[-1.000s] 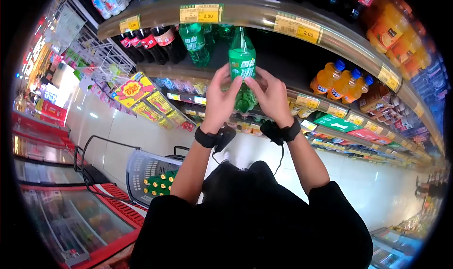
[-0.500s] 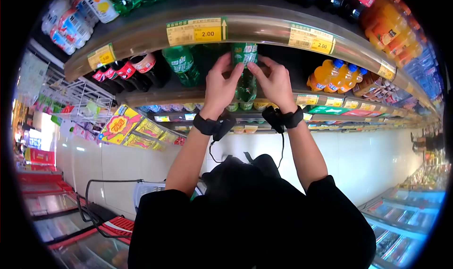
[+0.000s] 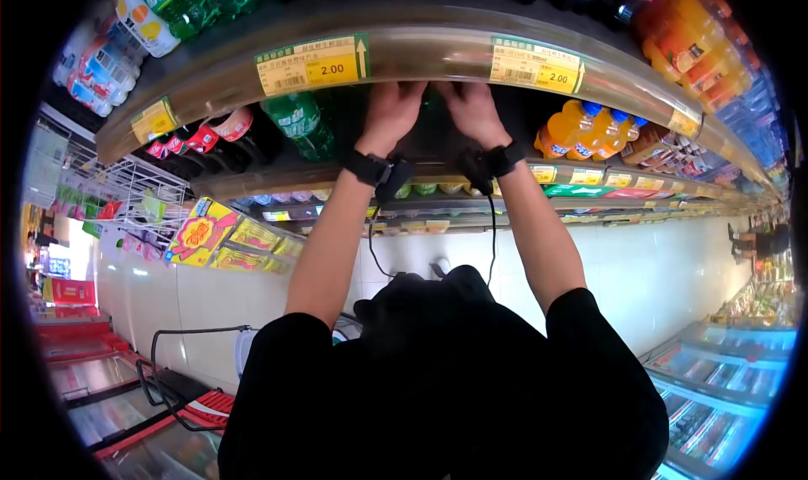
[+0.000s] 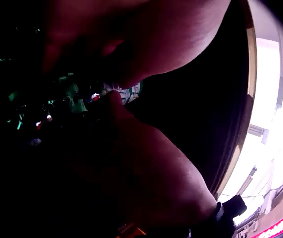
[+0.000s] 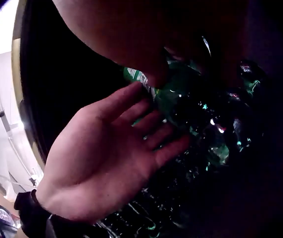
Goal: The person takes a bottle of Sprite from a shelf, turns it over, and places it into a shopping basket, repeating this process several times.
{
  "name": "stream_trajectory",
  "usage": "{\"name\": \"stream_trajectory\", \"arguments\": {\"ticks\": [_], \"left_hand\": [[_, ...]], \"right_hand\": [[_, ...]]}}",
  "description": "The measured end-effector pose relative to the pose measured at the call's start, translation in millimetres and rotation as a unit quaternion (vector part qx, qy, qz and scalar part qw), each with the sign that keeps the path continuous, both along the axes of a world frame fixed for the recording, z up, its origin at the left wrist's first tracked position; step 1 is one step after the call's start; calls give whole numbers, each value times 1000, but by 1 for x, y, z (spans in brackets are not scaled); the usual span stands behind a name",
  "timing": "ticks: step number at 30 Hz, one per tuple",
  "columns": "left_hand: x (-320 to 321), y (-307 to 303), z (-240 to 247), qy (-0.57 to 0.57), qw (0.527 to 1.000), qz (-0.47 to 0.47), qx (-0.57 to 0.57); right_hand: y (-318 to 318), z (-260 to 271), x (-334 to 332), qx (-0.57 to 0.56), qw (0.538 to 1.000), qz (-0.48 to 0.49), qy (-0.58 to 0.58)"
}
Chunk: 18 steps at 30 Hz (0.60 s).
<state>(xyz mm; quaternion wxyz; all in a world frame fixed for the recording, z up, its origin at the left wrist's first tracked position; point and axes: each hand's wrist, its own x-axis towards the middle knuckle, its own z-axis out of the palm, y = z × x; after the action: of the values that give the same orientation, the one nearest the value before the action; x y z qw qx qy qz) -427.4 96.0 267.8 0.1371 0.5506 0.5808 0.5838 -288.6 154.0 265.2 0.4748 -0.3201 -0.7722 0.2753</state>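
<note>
- Head view: left hand (image 3: 391, 114) and right hand (image 3: 473, 114) reach in at twelve o'clock, apart, beneath the upper shelf edge (image 3: 429, 53). Fingertips in shadow; finger pose not readable here. Standing green bottle (image 3: 300, 125) between ten and eleven; orange bottles (image 3: 581, 131) at two. Risk: raising the wrists could knock the knuckles on that edge; drifting toward the standing bottle could tip it.
- Left wrist view: labelled bottle (image 4: 132, 92) just off centre toward eleven, between the hands. Left hand enters from twelve to one, right hand from between four and five, a digit tip at the label. Whether the right hand grips: cannot tell, too dark. Risk: uneven pressure from the two sides could turn or tilt the bottle.
- Right wrist view: label toward twelve. Left hand spans eight to three, palm showing, fingers extended and slightly spread; contact force unknown. Green glints (image 5: 221, 153) near four, probably other bottles. Risk: the extended fingers could catch these, or let a smooth bottle slip.
</note>
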Motion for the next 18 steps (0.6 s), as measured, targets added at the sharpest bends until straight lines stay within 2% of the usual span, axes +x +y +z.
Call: {"name": "stream_trajectory", "arguments": {"ticks": [2,4,5,8,10,11,12,13,14,15,16,17,18], "left_hand": [[-4,17,-12,22,1000,-2,11],[-5,25,-14,-10,999,-44,1],[-6,29,-14,-25,998,-63,-4],[-3,33,-12,-27,998,-54,1],[-3,38,-14,-23,999,-35,14],[-2,40,-15,-21,999,-27,20],[1,39,-13,-18,1000,-16,19],[3,37,-10,-15,1000,-6,19],[4,36,-9,-8,1000,5,19],[5,36,-10,-1,1000,15,19],[3,41,-15,10,999,24,21],[1,45,-18,20,999,33,23],[1,46,-18,5,999,36,21]], "right_hand": [[19,-12,-1,2,1000,27,-4],[38,-23,-1,-5,997,71,-22],[47,-32,-2,-18,998,52,-42],[70,-46,-2,22,996,87,-29],[114,-87,-2,187,976,30,-106],[149,-115,-3,215,970,36,-103],[157,-117,-5,243,964,42,-99],[162,-122,-6,345,914,-45,-208],[167,-126,-9,437,835,-132,-308],[165,-122,-11,514,729,-214,-399],[154,-112,-15,445,824,-149,-317],[133,-98,-20,364,899,-81,-228],[117,-88,-26,274,952,-13,-134]]}}
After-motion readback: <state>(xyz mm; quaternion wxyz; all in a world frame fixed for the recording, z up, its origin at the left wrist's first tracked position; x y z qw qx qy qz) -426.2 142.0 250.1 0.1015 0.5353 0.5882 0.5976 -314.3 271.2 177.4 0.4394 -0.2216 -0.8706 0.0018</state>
